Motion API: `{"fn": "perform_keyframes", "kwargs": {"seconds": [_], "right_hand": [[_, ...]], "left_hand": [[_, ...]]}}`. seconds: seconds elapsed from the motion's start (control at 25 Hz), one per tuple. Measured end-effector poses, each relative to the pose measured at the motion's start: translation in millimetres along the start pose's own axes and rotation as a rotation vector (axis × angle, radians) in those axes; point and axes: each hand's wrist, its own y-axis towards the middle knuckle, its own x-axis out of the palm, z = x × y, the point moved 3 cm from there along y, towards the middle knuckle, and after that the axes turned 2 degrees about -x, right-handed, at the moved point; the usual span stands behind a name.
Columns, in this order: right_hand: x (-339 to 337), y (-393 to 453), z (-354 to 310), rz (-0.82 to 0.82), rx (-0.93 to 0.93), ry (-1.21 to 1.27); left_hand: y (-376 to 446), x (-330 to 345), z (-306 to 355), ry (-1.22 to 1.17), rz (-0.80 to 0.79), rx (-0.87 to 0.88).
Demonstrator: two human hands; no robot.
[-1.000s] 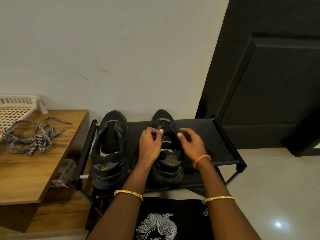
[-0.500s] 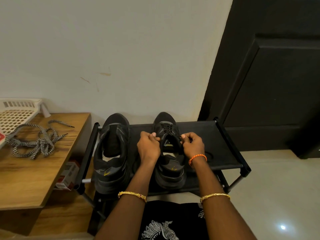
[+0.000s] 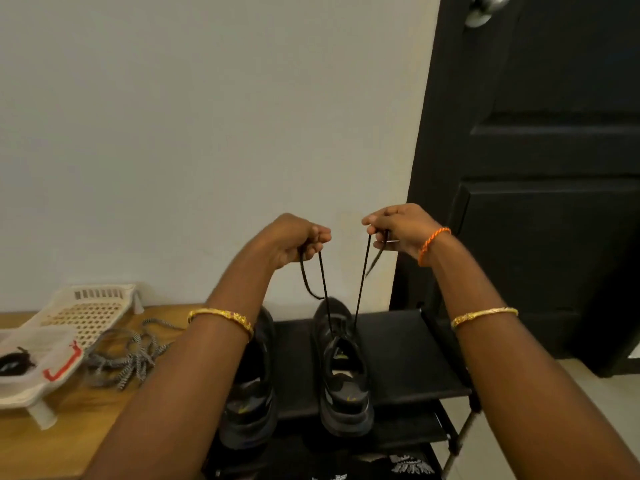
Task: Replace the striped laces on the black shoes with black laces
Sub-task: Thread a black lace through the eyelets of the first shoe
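The left hand [image 3: 294, 242] and the right hand [image 3: 398, 230] are raised above the right shoe [image 3: 343, 368], and each one has its fingers curled around one end of the black lace [image 3: 362, 289]. The two strands go down from the hands to the top eyelets of this shoe and look tight. A short free end hangs below each hand. The shoe stands on the top shelf of the black shoe rack [image 3: 408, 355]. The left shoe [image 3: 249, 403] stands just beside it, partly hidden by the left forearm, and I cannot tell if it has a lace.

The lace is thin, soft and very light, so I judge it will bend and slip easily. It is better to hold it close to the stiff tips and to pull both sides evenly, because the shoe is also light and may lift or tip.

The striped laces [image 3: 131, 355] lie in a loose pile on the wooden table [image 3: 52, 445], outside the shoes. Beside them stands a white plastic basket [image 3: 90, 306]. A small packet [image 3: 38, 362] with a red mark rests on it, and something dark, maybe another black lace, shows inside.
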Motion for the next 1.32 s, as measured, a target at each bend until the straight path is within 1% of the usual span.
{"fn": "perform_keyframes", "kwargs": {"seconds": [0.08,0.16,0.28,0.4,0.52,0.64,0.72,0.96,1.12,1.24,1.32], "right_hand": [[-6.4,-6.4,-37.4,-0.038,-0.043,-0.055],[-9.3,-10.6,-62.1,-0.058,-0.073,-0.088],[-13.7,-15.1,-86.7,-0.046,-0.099,-0.064],[-17.1,-16.8,-100.2,-0.038,-0.125,-0.079],[-14.0,-18.7,-100.7,-0.052,-0.166,-0.173],[-13.3,-18.7,-105.7,0.0,-0.256,-0.308],[-14.6,-17.1,-111.0,0.023,-0.283,-0.278],[-13.7,-15.9,-117.2,0.051,-0.287,-0.248],[-16.2,-15.6,-119.7,0.057,-0.269,-0.21],[-15.0,-17.5,-120.1,0.036,-0.283,-0.206],[-11.9,-18.9,-120.0,0.035,-0.306,-0.209]], "left_hand": [[-15.9,-2.6,38.1,0.013,-0.047,0.021],[-28.9,-2.5,62.4,0.015,-0.083,0.033],[-42.7,-2.0,87.9,-0.018,-0.12,0.063],[-50.3,-1.8,106.6,-0.031,-0.113,0.081],[-53.9,1.3,109.8,-0.079,-0.124,0.05],[-54.1,2.3,110.6,-0.146,-0.152,0.043],[-54.2,2.8,116.2,-0.166,-0.16,0.044],[-55.7,10.0,130.6,-0.182,-0.213,-0.011],[-53.2,9.4,133.8,-0.237,-0.224,-0.029],[-48.6,14.0,128.2,-0.156,-0.225,-0.077],[-45.8,20.0,119.0,-0.109,-0.256,-0.162]]}}
